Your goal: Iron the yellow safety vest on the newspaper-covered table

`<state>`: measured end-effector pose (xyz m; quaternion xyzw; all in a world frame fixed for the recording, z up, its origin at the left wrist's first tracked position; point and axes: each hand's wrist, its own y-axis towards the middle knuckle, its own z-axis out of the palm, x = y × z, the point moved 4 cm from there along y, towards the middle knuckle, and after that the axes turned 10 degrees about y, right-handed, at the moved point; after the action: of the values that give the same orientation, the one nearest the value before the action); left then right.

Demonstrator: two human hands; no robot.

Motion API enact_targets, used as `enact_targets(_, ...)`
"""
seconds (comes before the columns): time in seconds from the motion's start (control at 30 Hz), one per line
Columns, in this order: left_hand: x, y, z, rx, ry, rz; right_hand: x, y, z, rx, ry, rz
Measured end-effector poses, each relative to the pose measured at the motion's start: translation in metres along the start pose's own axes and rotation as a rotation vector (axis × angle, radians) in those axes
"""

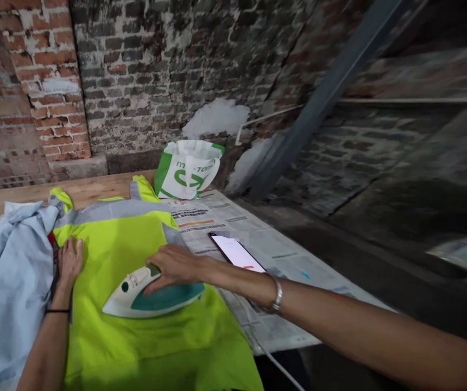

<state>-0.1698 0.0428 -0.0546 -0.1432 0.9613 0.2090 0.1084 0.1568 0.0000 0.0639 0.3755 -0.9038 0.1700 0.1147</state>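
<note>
A neon-yellow shirt with grey bands (111, 255) lies spread over the table. My right hand (172, 266) is wrapped round the handle of a white and teal clothes iron (152, 304). The iron sits on the middle of the shirt, its pointed tip toward the left. Flat along the shirt's left edge rests my left hand (69, 260), fingers stretched away from me and holding nothing. The underside of the iron is hidden against the cloth.
Left of the shirt is a heap of light blue cloth (17, 255). Newspaper (290, 250) covers the table's right part, with a lit phone (235, 251) on it. A white cord (272, 358) hangs off the front. Behind stand a green-and-white bag (188, 168) and a brick wall (144, 81).
</note>
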Motion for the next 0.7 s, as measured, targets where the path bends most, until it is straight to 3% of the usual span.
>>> enact_targets(0.33, 0.002, -0.003, 0.007, 0.056, 0.005, 0.015, -0.087, 0.134, -0.062, -0.218, -0.028, 0.2)
enact_targets(0.43, 0.003, -0.004, 0.008, 0.077, 0.013, 0.019, -0.105, 0.159, -0.073, -0.246, -0.002, 0.263)
enact_targets(0.57, 0.003, -0.004, 0.008, 0.079, 0.011, -0.005, -0.102, 0.152, -0.069, -0.154, 0.057, 0.23)
enact_targets(0.7, 0.002, -0.002, 0.006, 0.066, -0.01, -0.028, -0.067, 0.097, -0.044, -0.021, 0.1, 0.113)
